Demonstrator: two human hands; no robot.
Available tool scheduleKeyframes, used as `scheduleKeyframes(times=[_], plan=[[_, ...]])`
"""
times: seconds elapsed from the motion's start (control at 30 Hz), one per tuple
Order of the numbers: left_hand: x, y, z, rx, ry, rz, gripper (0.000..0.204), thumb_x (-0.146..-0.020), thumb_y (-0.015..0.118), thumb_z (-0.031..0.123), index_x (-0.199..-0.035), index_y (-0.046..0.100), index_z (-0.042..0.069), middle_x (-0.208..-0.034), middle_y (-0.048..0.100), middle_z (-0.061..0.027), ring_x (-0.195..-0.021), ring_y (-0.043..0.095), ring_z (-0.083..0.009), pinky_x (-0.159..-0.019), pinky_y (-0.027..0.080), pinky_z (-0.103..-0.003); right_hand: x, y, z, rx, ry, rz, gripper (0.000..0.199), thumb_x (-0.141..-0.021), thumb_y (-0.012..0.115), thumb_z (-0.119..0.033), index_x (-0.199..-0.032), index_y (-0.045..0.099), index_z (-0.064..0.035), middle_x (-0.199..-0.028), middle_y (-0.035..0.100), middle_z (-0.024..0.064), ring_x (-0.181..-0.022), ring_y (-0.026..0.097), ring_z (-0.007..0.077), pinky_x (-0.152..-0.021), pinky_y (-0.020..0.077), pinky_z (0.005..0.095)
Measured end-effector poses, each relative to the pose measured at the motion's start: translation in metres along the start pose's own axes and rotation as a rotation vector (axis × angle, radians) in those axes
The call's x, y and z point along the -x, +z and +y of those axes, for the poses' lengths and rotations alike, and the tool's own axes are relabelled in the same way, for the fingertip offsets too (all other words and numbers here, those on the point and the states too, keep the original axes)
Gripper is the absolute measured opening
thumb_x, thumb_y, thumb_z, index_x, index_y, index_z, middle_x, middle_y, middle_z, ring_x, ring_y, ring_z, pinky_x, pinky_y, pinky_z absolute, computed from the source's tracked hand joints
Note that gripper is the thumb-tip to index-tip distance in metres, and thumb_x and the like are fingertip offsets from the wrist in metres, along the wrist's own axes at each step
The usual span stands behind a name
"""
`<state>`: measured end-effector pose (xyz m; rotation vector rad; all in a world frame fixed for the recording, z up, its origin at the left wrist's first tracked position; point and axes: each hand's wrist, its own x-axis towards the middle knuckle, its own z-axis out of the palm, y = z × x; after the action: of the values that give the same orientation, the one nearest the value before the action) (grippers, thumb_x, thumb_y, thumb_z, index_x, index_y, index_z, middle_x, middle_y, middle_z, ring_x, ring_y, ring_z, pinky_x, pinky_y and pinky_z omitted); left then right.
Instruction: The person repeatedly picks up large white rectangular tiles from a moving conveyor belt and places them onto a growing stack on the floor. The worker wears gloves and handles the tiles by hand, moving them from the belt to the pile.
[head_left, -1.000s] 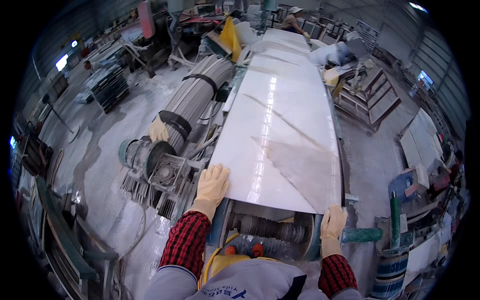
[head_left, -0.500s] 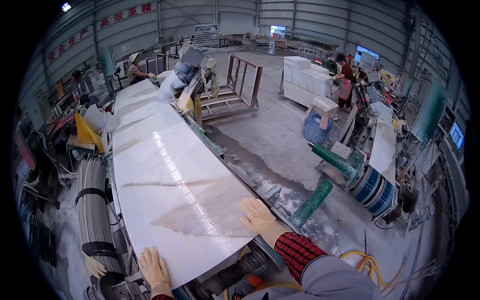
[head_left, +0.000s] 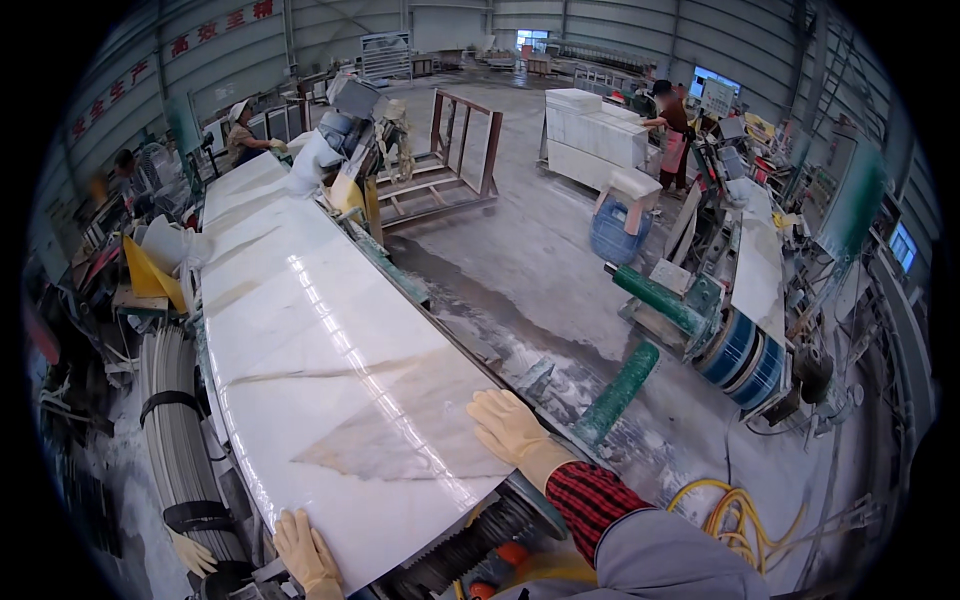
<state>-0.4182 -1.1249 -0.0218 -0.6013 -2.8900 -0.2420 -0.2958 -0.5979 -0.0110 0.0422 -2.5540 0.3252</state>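
Note:
A long glossy white marble slab point(head_left: 300, 340) with brown veins lies on a roller line and runs away to the upper left. My left hand point(head_left: 305, 553), in a pale yellow glove, rests flat on the slab's near left corner. My right hand point(head_left: 510, 428), gloved the same with a red plaid cuff, lies palm down on the slab's near right edge. Neither hand grips anything. A dark ribbed roller point(head_left: 470, 545) shows under the slab's near end.
A green padded bar point(head_left: 618, 392) juts up right of the slab. Beyond it stand a second roller conveyor point(head_left: 740, 340), a blue drum point(head_left: 613, 232) and white stone blocks point(head_left: 590, 135) with a person beside them. Yellow hose point(head_left: 735, 510) lies on the wet floor. Another worker point(head_left: 243, 130) stands at the slab's far end.
The view has swung to the right, so the slab now runs to the upper left. Both hands stay flat on the slab's near end.

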Motion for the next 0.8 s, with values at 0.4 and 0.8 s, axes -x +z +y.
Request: scheduleKeyframes(times=[0.4, 0.8], plan=[[0.007, 0.001, 0.0, 0.019, -0.002, 0.014, 0.054, -0.118, 0.064, 0.012, -0.172, 0.065, 0.004, -0.182, 0.058, -0.0302, -0.168, 0.049, -0.0557, -0.146, 0.032, -0.066, 0.001, -0.007, -0.007, 0.015, 0.024, -0.015, 0.036, -0.107, 0.075, -0.026, -0.139, 0.073, -0.0103, -0.145, 0.074, 0.0139, -0.139, 0.068, 0.0364, -0.125, 0.0524, 0.0512], [0.011, 0.01, -0.009, -0.01, 0.007, 0.021, 0.052, -0.121, 0.06, 0.018, -0.17, 0.064, 0.003, -0.18, 0.058, -0.031, -0.167, 0.05, -0.058, -0.142, 0.036, -0.067, 0.003, -0.01, -0.008, 0.049, 0.008, -0.012, 0.035, -0.106, 0.074, -0.026, -0.137, 0.074, -0.0098, -0.142, 0.074, 0.0127, -0.135, 0.07, 0.0338, -0.121, 0.0537, 0.0486]])
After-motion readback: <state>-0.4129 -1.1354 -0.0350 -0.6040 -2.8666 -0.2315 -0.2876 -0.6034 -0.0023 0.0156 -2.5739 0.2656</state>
